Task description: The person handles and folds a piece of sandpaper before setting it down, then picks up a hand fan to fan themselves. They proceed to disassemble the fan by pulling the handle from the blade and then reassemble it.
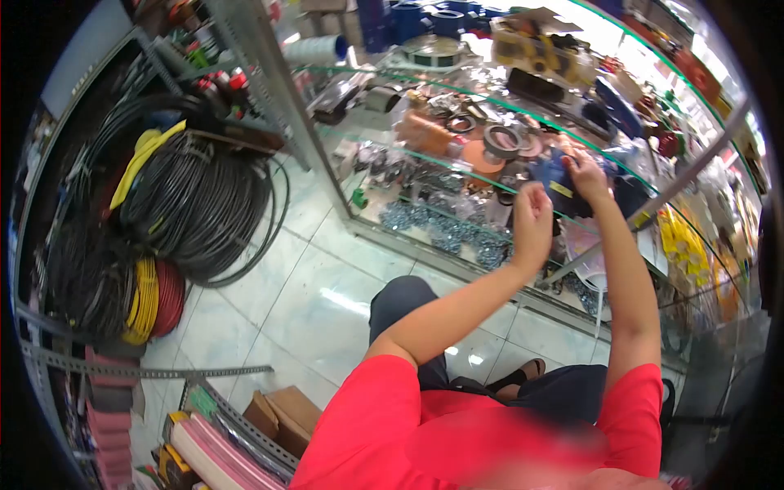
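My left hand point(534, 214) is raised before the glass display shelves, its fingers curled inward; whatever they may hold is hidden. Just right of it and a little farther in, my right hand point(588, 175) has its fingers and thumb closed at the edge of a dark blue packet point(559, 181) with a small yellow label. Left of the hands, a grey tape roll point(502, 141) lies on top of an orange round piece point(482, 161). Clear bags of small metal parts point(445, 233) lie on the bottom shelf below.
A metal-framed cabinet with green-edged glass shelves point(457, 167) surrounds my hands, and a slanting frame bar point(694, 167) stands right of them. Coils of black cable point(192, 204) rest on the tiled floor point(314, 298) at left. A cardboard box point(294, 416) sits at lower left.
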Motion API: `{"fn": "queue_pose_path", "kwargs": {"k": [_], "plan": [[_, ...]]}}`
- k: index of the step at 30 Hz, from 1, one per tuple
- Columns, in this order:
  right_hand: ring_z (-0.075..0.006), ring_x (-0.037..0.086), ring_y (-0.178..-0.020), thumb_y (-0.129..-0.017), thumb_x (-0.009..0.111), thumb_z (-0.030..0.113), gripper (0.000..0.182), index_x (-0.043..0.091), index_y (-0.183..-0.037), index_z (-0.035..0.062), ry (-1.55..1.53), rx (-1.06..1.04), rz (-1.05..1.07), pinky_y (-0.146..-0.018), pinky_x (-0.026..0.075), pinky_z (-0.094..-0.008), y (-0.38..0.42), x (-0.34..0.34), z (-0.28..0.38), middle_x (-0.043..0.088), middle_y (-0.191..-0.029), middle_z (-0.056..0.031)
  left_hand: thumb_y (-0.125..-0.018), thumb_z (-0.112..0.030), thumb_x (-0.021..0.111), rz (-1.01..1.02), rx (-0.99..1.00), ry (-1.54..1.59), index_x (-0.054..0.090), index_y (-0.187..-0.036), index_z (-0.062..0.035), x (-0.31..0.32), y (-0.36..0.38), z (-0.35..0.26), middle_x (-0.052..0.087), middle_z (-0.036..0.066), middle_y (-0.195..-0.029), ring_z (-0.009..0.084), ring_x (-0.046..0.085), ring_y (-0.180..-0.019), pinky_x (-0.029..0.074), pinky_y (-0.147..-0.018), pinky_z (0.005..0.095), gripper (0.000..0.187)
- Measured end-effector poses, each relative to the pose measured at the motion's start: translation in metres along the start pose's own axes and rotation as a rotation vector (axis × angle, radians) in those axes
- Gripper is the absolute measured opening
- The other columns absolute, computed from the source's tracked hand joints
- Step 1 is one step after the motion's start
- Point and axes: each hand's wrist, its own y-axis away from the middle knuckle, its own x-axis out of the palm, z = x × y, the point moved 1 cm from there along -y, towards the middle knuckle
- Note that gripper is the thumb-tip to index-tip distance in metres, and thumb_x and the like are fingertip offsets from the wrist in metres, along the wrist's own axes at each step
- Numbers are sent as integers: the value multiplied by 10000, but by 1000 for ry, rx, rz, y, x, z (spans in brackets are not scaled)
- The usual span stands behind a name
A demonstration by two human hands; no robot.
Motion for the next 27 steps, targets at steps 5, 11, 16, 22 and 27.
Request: {"fn": "queue_pose_path", "kwargs": {"k": [5,11,16,22,27], "plan": [[-313,463,-1067,-844,441,415,457,518,-1097,43,-19,44,81,-882,366,-361,9,-4,18,515,-1107,-181,-875,-329,442,99,-477,122,374,-1121,-31,-15,20,22,455,64,-983,138,458,-874,387,-787,278,392],[-320,462,-1066,-842,382,488,533,462,-1187,90,89,1,112,-872,364,-376,13,-4,21,491,-1157,-164,-864,-482,370,238,-777,428,242,-1266,-27,-16,11,10,369,185,-1216,299,396,-1119,333,-918,401,621],[-342,487,-1019,-841,391,471,503,489,-1153,89,-68,35,112,-839,388,-382,-12,5,-10,517,-1085,-214,-868,-466,372,303,-828,515,228,-1269,-2,-15,9,11,383,194,-1204,305,397,-1129,340,-921,395,630],[-323,518,-976,-845,397,454,441,544,-1091,119,120,41,77,-807,413,-384,13,-17,37,553,-1043,-162,-874,-440,386,289,-859,595,323,-1209,-16,-14,3,15,438,157,-1146,277,448,-1057,380,-870,368,543],[-317,542,-947,-839,430,421,427,531,-1115,110,89,80,36,-800,426,-379,36,-23,62,571,-1029,-146,-885,-382,405,261,-849,678,435,-1082,-58,-16,1,13,527,69,-997,198,529,-903,415,-803,371,380]]}}
